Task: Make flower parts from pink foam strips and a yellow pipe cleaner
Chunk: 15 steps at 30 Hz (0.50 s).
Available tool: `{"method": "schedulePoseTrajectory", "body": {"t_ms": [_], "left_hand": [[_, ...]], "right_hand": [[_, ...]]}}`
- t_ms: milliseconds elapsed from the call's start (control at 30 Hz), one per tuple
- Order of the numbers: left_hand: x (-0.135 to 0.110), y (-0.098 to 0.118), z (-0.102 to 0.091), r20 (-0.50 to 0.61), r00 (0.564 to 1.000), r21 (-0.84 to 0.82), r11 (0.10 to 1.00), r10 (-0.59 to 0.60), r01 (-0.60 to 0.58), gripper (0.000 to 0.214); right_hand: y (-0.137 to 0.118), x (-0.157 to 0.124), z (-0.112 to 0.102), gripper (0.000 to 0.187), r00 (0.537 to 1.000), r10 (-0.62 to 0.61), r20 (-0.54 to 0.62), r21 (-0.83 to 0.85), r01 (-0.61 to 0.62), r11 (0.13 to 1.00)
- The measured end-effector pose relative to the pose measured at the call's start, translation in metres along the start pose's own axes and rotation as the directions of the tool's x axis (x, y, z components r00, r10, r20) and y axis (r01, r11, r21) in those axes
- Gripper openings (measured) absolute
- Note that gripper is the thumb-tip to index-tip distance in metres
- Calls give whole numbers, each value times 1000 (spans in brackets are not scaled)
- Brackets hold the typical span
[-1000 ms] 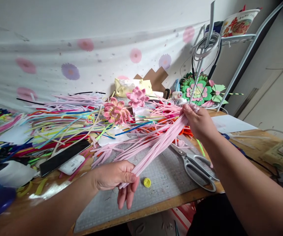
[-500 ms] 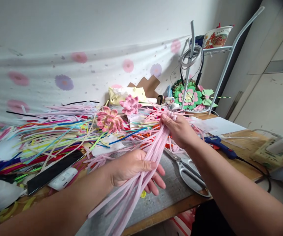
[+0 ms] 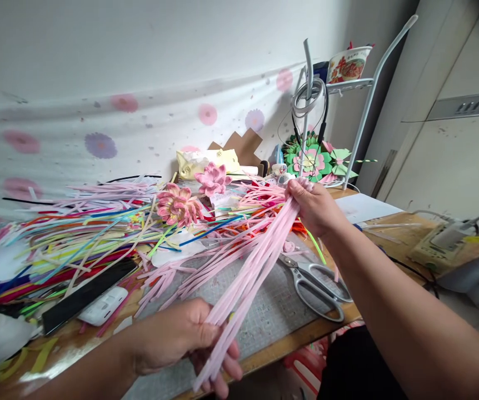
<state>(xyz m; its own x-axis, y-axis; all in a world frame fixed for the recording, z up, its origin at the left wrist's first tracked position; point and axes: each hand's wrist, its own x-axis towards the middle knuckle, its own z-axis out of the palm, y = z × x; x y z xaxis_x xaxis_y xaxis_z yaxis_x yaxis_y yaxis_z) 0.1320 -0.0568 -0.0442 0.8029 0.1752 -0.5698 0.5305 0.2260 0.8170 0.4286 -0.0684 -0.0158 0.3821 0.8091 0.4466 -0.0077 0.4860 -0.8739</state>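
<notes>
A bundle of pale pink pipe cleaners (image 3: 260,253) stretches slantwise between my two hands, over the grey cutting mat (image 3: 275,325). My right hand (image 3: 317,203) grips its far end, where the stems look bunched and bent. Near the loose ends, my left hand (image 3: 193,339) is closed round the bundle, thumb on top and fingers beneath. More pink pipe cleaners (image 3: 206,275) lie on the mat under the bundle. Metal scissors (image 3: 317,283) rest on the mat below my right forearm.
Loose coloured pipe cleaners (image 3: 85,239) cover the table's left side. Two pink flowers, the nearer one (image 3: 179,205) gold-tinged, stand behind the mat. A black phone (image 3: 89,294) and a white device (image 3: 104,305) lie at left. A white rack (image 3: 360,122) stands back right.
My left hand has slid down the bundle toward its loose ends, drawing the stems straighter. My right hand keeps hold of the far end. The view has shifted slightly.
</notes>
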Motion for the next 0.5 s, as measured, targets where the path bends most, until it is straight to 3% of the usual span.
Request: {"method": "schedulePoseTrajectory", "body": {"t_ms": [67,133,200,233,300,333,500], "left_hand": [[-16,6,-11,71,997,201,979,8,-22,36],[-31,22,-26,146,987,397,909,74,-127,38],[-37,41,-37,31,982,393,901,185,-182,56],[-36,51,-38,-61,959,354,904,277,-239,55],[-25,66,-31,-211,880,294,886,426,-359,36],[-17,72,-23,-228,847,260,868,481,-423,29],[22,82,14,-261,809,95,848,527,-521,18]], "right_hand": [[-5,-2,1,38,999,1,39,38,-3,999],[-11,-6,7,38,994,8,104,89,-18,996],[-16,-10,18,39,988,-1,157,103,-16,995],[-18,-12,24,39,984,-9,178,91,-7,996],[-19,-16,35,39,976,-29,216,50,18,999],[-19,-17,39,39,972,-42,229,36,35,999],[-15,-17,49,39,959,-107,262,-6,112,994]]}}
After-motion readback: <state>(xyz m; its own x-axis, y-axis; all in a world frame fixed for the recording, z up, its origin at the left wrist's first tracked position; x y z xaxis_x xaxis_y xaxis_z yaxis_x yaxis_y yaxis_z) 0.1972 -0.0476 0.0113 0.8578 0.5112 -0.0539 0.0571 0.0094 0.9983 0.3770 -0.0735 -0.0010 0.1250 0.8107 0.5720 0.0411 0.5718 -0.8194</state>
